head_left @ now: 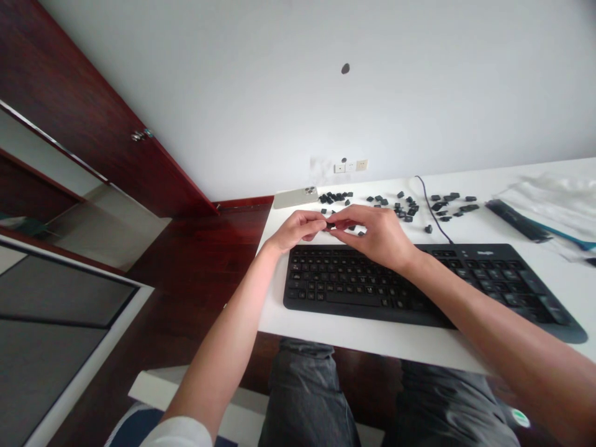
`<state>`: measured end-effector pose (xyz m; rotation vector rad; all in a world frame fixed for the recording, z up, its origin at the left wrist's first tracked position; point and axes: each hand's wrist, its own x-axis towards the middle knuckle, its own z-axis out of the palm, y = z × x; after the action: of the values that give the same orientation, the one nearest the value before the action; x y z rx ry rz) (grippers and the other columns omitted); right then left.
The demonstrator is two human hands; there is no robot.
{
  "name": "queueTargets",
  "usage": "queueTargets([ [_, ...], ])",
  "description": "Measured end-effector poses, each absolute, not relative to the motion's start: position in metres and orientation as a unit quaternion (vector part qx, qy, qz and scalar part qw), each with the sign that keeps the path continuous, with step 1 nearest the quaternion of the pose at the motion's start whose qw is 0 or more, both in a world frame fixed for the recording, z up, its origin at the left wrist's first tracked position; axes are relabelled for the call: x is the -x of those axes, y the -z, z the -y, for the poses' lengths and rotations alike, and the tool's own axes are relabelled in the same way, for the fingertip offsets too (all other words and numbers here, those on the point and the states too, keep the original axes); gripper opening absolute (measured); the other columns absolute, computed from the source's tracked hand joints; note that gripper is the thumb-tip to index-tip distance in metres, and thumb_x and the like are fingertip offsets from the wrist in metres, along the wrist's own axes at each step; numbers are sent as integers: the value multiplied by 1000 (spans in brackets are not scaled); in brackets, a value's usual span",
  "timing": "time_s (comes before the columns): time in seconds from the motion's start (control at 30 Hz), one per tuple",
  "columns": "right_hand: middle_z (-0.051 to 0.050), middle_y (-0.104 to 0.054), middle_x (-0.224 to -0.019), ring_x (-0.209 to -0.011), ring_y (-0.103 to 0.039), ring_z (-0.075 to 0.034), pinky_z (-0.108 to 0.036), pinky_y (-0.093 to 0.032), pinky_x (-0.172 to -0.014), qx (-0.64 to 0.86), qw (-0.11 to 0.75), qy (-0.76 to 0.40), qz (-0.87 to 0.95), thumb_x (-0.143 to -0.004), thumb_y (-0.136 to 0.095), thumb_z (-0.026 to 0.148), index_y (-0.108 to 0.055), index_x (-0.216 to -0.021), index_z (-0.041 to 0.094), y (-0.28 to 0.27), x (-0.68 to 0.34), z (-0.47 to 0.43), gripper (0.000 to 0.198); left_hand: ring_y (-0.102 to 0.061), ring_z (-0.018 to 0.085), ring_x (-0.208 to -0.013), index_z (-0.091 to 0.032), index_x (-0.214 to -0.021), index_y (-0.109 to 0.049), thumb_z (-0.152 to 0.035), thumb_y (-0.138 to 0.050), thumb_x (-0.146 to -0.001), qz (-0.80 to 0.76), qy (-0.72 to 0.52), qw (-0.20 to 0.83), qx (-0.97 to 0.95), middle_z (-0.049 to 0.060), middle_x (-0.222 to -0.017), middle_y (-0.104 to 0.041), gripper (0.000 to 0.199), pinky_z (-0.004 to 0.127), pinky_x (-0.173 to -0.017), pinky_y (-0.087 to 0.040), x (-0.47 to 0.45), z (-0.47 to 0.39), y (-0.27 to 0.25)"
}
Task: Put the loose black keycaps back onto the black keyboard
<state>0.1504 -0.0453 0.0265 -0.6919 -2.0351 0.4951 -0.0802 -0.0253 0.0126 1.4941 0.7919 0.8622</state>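
A small black keycap (330, 225) is pinched between my two hands, just above the back left edge of the black keyboard (354, 299). My left hand (300, 228) grips it from the left with thumb and fingertips. From the right, my right hand (372, 233) closes its thumb and forefinger on the same piece. Part of the keyboard's upper rows lies hidden under my right hand and forearm. Loose black keycaps (333, 198) lie in a cluster behind my hands, and more keycaps (408, 208) are scattered behind my right hand.
A phone (295, 197) lies at the table's back left corner. The keyboard's cable (433, 208) runs back between loose keycaps (454, 198). On the right are a black strip-like object (516, 220) and crumpled clear plastic (554, 198). The white table (316, 320) ends at the left near my left wrist.
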Motion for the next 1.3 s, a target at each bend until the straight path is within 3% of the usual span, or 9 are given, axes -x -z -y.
queueTargets([
  [0.1,-4,-81,-98,-82,-76,-19,-32,-63,-77,277,461,-205,818,-96,-69,22,-78,-106,22,-26,-151,44,14,-29,5,-53,-13,-81,-69,-58,-83,-80,-338,-376,593,-626,-6,-60,-39,47,24,-50,-18,80,25,-13],
  [0.3,-7,-79,-104,-93,-76,-24,-37,-63,-81,249,487,-165,820,-93,-76,25,-74,-86,23,-24,-148,45,7,-30,6,-53,-13,-81,-67,-56,-81,-82,-330,-369,620,-609,-6,-61,-38,45,24,-52,-20,77,26,-13],
  [0.57,-4,-81,-105,-97,-77,-24,-42,-63,-89,247,490,-179,817,-96,-70,23,-73,-88,25,-27,-147,53,9,-32,6,-54,-13,-80,-70,-58,-86,-75,-337,-380,620,-598,-5,-63,-42,48,23,-53,-22,78,26,-13],
  [0.83,-5,-77,-95,-76,-71,-20,-36,-61,-74,246,486,-172,821,-95,-74,26,-75,-95,23,-27,-148,49,3,-38,6,-55,-14,-93,-76,-50,-89,-75,-316,-365,633,-605,-2,-69,-56,42,24,-54,-25,79,25,-10],
  [1.0,-4,-80,-111,-98,-76,-23,-39,-62,-90,234,472,-168,833,-97,-68,21,-79,-106,26,-27,-150,47,15,-40,6,-55,-14,-94,-75,-48,-89,-75,-311,-367,642,-597,-2,-69,-55,41,23,-54,-25,79,25,-10],
  [1.1,-3,-82,-108,-100,-77,-25,-41,-62,-92,245,467,-165,833,-97,-67,20,-80,-104,26,-29,-151,47,16,-39,6,-55,-14,-94,-75,-47,-88,-75,-315,-360,636,-606,-2,-68,-55,41,24,-53,-24,82,23,-9],
  [1.2,-4,-82,-104,-96,-77,-25,-41,-62,-89,261,461,-172,831,-96,-69,21,-80,-103,26,-30,-148,51,14,-35,6,-53,-14,-93,-74,-46,-87,-76,-334,-414,613,-584,-5,-62,-49,38,23,-52,-23,91,17,-9],
  [1.3,-3,-82,-103,-94,-77,-23,-38,-61,-89,242,411,-219,851,-92,-74,20,-81,-103,25,-25,-140,60,14,-26,5,-49,-16,-88,-69,-41,-84,-77,-350,-532,581,-507,-11,-56,-30,31,21,-49,-21,102,9,-10],
])
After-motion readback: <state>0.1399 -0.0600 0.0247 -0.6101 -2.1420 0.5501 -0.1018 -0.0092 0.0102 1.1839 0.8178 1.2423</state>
